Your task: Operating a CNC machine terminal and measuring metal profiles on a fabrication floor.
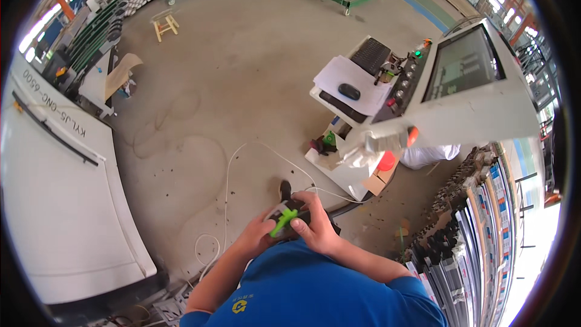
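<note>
Close to my body, both hands grip a small dark and grey object with a bright green piece (283,221) on top; its exact kind does not show. My left hand (261,234) closes on its left side, the thumb by the green piece. The fingers of my right hand (316,225) wrap round the far and right sides, with the thumb pressed beside the green piece. My palms and fingers hide much of the object. A dark shoe (285,190) shows just beyond it.
To the right stands a control console with a screen (465,63), a keyboard (371,54) and a mouse (349,91). A thin white cable (227,197) loops over the floor. Long profiles (478,236) are stacked at right; a white machine cabinet (66,188) stands left.
</note>
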### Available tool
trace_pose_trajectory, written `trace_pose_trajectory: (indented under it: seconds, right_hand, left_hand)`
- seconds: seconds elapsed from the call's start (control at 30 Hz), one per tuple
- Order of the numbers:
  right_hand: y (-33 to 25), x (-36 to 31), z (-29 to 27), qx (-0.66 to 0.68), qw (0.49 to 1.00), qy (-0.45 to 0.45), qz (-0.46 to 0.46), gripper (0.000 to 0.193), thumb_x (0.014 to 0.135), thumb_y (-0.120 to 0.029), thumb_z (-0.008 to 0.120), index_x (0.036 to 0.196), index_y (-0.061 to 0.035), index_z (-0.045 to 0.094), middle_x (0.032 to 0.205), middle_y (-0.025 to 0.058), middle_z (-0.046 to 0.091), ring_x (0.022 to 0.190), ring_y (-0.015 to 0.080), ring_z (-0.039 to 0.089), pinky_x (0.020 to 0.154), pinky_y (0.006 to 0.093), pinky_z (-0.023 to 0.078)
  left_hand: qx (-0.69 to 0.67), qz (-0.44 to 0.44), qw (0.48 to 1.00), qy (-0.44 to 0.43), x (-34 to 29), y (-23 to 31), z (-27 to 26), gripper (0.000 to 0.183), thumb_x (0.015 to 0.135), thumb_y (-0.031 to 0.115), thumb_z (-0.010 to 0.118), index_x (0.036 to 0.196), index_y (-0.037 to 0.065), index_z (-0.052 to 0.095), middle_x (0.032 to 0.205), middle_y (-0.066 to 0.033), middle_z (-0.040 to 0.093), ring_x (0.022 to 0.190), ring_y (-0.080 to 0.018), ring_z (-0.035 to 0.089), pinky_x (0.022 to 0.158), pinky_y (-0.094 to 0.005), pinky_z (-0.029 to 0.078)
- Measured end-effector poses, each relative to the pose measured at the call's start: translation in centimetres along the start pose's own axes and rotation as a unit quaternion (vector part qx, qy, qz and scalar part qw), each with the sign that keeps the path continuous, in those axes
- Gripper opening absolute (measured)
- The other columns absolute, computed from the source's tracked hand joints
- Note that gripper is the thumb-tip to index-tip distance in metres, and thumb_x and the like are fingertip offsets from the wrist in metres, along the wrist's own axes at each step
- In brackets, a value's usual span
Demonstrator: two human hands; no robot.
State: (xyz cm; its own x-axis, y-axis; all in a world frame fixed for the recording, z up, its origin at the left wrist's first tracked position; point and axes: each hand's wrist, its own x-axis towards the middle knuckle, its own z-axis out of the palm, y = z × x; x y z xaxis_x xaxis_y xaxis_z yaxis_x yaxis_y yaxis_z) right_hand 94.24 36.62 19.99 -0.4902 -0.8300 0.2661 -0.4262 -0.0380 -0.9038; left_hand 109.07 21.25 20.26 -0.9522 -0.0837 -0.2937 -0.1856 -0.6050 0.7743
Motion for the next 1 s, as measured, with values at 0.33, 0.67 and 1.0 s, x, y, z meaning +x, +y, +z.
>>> trace_pose_trajectory:
  seconds: [0.33,0.67,1.0]
  right_hand:
    - [9.8,28.7,-0.5,0.139,0.984,0.008,0.114,0.037,0.108,-0.029,0.057,0.134,-0.0021,0.055,0.12,0.0129,0.064,0.108,0.0229,0.062,0.095,0.0375,0.051]
    - [17.0,43.0,-6.8,0.066,0.958,0.196,0.199,0.03,0.108,-0.024,0.057,0.128,-0.002,0.061,0.117,0.0109,0.065,0.107,0.0205,0.063,0.097,0.0363,0.051]
    - [19.9,48.6,-7.0,0.0,0.662,0.7,0.268,0.021,0.107,-0.019,0.058,0.113,-0.0015,0.069,0.101,0.0104,0.071,0.095,0.019,0.069,0.087,0.0335,0.054]
  left_hand:
    - [-0.214,0.084,0.959,0.163,15.4,17.2,-15.3,0.078,0.084,0.043,0.069,0.146,0.001,0.05,0.129,-0.0171,0.065,0.13,-0.0353,0.059,0.117,-0.0538,0.042]
    - [-0.065,0.07,0.995,0.019,38.9,34.7,-27.6,0.076,0.095,0.053,0.069,0.154,0.01,0.045,0.15,-0.0063,0.055,0.135,-0.0344,0.057,0.117,-0.054,0.044]
    - [0.106,0.085,0.948,-0.288,70.5,53.4,-16.6,0.083,0.088,0.041,0.085,0.148,0.001,0.045,0.136,-0.0127,0.061,0.124,-0.0274,0.063,0.108,-0.0474,0.054]
